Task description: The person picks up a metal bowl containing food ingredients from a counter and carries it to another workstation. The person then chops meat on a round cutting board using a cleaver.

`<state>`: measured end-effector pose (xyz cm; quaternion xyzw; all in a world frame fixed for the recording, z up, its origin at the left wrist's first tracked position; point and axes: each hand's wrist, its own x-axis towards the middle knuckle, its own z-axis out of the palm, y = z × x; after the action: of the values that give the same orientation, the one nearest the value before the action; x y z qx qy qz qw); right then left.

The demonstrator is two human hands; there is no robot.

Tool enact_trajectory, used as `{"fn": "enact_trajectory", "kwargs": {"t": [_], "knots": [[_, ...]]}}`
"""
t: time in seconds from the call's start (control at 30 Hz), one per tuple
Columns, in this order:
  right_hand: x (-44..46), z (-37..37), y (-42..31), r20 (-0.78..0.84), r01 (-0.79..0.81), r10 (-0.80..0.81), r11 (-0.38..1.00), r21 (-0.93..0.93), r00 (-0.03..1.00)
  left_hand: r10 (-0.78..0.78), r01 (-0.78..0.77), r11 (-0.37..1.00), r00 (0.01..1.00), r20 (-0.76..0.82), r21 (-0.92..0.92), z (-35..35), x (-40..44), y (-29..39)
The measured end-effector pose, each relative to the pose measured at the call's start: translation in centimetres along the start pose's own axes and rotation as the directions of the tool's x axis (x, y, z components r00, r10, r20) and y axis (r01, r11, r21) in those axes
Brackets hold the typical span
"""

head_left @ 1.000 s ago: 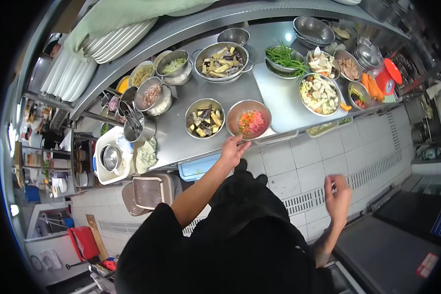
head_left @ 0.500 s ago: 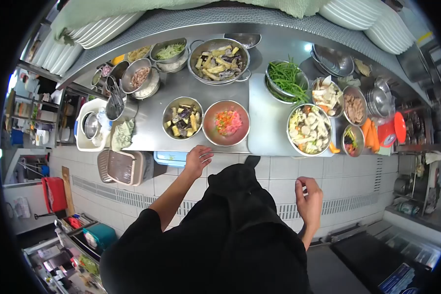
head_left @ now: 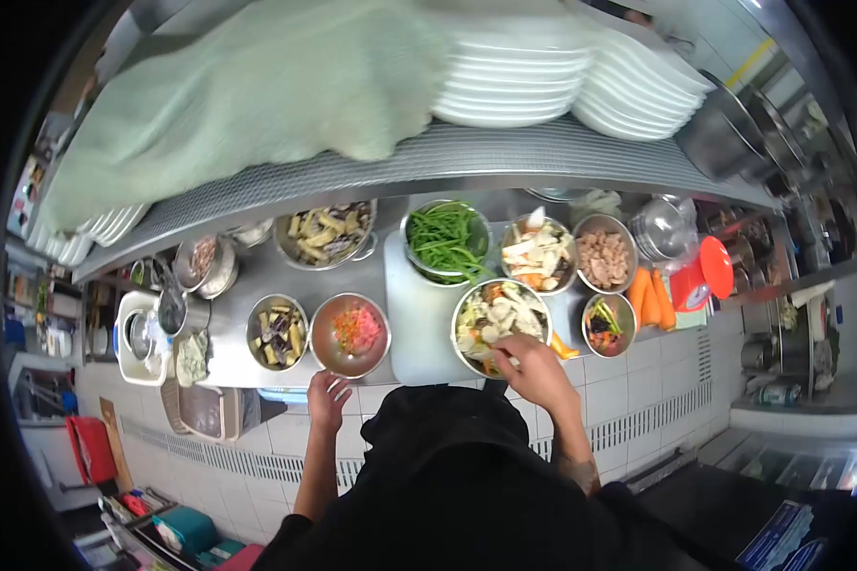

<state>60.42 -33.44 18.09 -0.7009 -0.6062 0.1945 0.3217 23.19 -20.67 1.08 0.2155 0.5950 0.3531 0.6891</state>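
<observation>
My right hand (head_left: 535,369) is over the near rim of a steel bowl of pale mixed vegetables (head_left: 501,317), fingers drawn together; whatever they may hold is too small to make out. Below the bowl of diced pink and orange food (head_left: 355,329), my left hand (head_left: 327,400) has its fingers apart at the counter edge and holds nothing. To the left of that bowl sits one of eggplant pieces (head_left: 277,332). Green beans (head_left: 442,238) fill a bowl at the back of the white board (head_left: 419,333).
A shelf (head_left: 505,157) with stacked white plates (head_left: 512,71) and a green cloth (head_left: 248,105) overhangs the counter. At the right are a bowl of meat (head_left: 604,259), carrots (head_left: 649,300) and a red scale (head_left: 703,274). A white tub (head_left: 141,369) stands at the left.
My right hand has moved up from over the floor to the mixed vegetable bowl. My left hand, which was at the pink bowl's rim, is now below it. The view has shifted toward the shelf.
</observation>
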Motion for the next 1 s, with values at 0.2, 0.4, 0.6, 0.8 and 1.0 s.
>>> {"fn": "enact_trajectory", "kwargs": {"t": [0.2,0.4,0.6,0.8,1.0], "knots": [[4.2,-11.7,11.9,-0.245,-0.180,0.174,0.984,0.001,0.954,-0.006,-0.002,0.995,0.997,-0.079,-0.100,1.1,-0.9,-1.9],[13.1,-26.3,40.2,-0.369,-0.305,0.018,0.602,-0.738,0.929,-0.046,0.038,0.999,0.976,-0.211,-0.039,-1.1,-4.8,-6.2],[19.9,-29.2,57.2,-0.230,-0.201,-0.015,0.430,-0.880,0.973,0.069,-0.058,0.998,0.889,-0.453,0.038,2.0,-14.7,-8.0],[20.9,-29.9,58.6,-0.249,-0.282,0.139,0.321,-0.904,0.958,-0.031,0.020,1.000,0.766,-0.642,-0.024,2.7,-21.8,-14.0],[20.4,-32.6,58.2,-0.226,-0.241,0.088,0.248,-0.938,0.970,0.032,-0.058,0.998,0.782,-0.623,-0.021,2.8,-19.3,-14.5]]}}
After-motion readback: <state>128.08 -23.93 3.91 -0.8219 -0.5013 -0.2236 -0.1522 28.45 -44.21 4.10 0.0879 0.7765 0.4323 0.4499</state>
